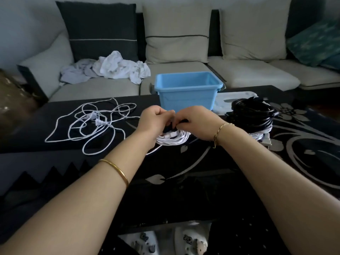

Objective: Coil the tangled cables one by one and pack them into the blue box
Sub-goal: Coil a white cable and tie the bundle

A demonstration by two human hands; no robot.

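A black table [184, 192] with pale flower patterns stands before a grey sofa [92, 89]. Near the table's middle lies a white coil [173, 138], and both hands meet on top of it. The left hand [154, 120] and the right hand [198, 122] have their fingers curled, pinching the coil where something dark, perhaps a tie, crosses it. Just behind the hands stands the blue box [185, 96], upright and open-topped. To the left sprawl tangled white cables [88, 124]; to the right sits a stack of black coils [253, 115]. A crumpled white cloth [114, 67] lies on the sofa
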